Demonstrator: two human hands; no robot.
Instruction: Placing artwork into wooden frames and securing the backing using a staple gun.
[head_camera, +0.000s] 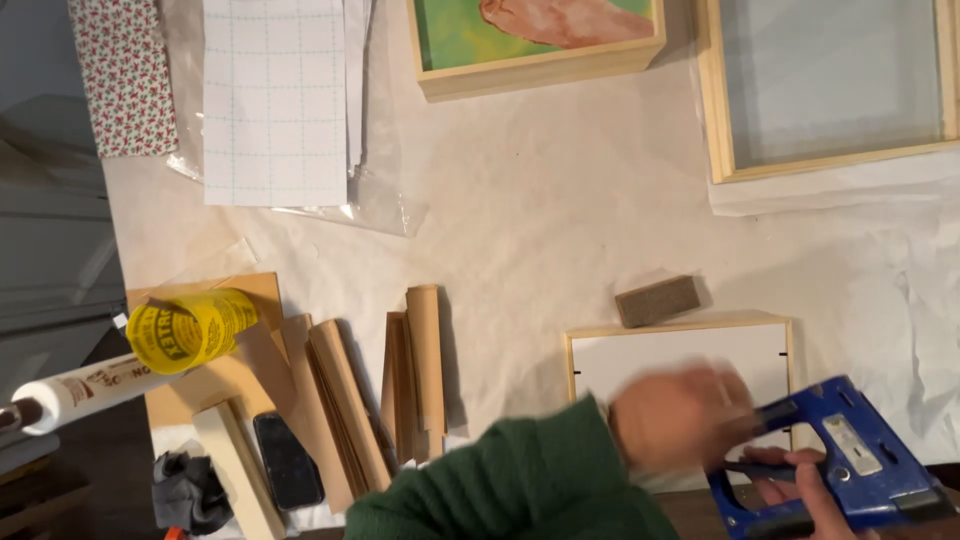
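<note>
Nearest the camera, a green sleeve (520, 480) is seen crossing the lower middle, ending in the left hand (680, 415), which is blurred. This hand is laid over the rear of a blue stapler (840, 460); whether it is gripping or only touching cannot be told. The stapler is grasped from below by the right hand (795, 490), whose fingers are curled through the handle opening at the bottom edge.

Both hands and the stapler are held over the lower right part of a small wooden frame (680, 325) with a white panel inside, which is laid flat on crumpled white paper (560, 210). A grey block (657, 300) is set just beyond the frame's far rail, touching or nearly touching it.

To the left, several brown paper rolls (425, 370) are lined up side by side. Further left, a yellow tape roll (190, 328) is rested on brown card, with a white tube (80, 392) beside it, a black flat object (287, 460) and a pale wood strip (235, 470) below.

At the far edge, a gridded white sheet (275, 100), a floral fabric strip (125, 75), a framed green painting (540, 40) and a larger empty wooden frame (830, 90) are laid well apart from the hands.
</note>
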